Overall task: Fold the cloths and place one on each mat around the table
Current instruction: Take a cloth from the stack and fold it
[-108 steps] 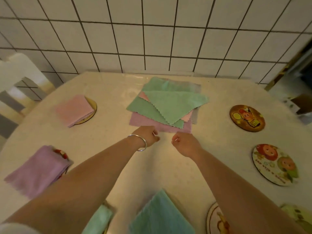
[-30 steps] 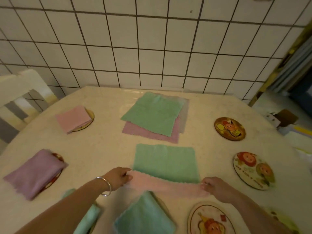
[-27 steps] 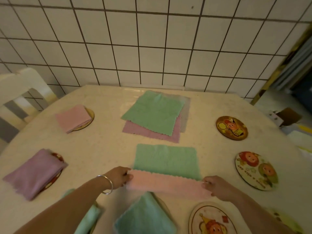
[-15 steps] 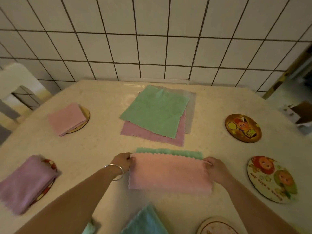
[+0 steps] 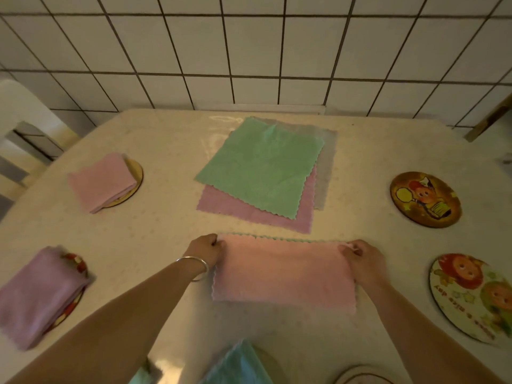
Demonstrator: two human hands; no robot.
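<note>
Both hands (image 5: 206, 249) (image 5: 363, 257) pinching pink cloth (image 5: 282, 273), cream table (image 5: 166, 223), white tiled wall (image 5: 249, 45)

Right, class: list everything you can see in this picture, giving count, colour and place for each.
Table: one, cream, fills the view.
Flat cloths: three stacked, green over pink over grey, far centre.
Half-folded cloth: one, pink with a green edge, near centre.
Covered mats: pink folded cloth far left; purple folded cloth near left.
Bare mats: brown and pale, right.
Teal cloth: bottom edge.
Chair: white, left.
Wall: white tiles.
Left hand, right hand: pinching the cloth's far corners.
</note>
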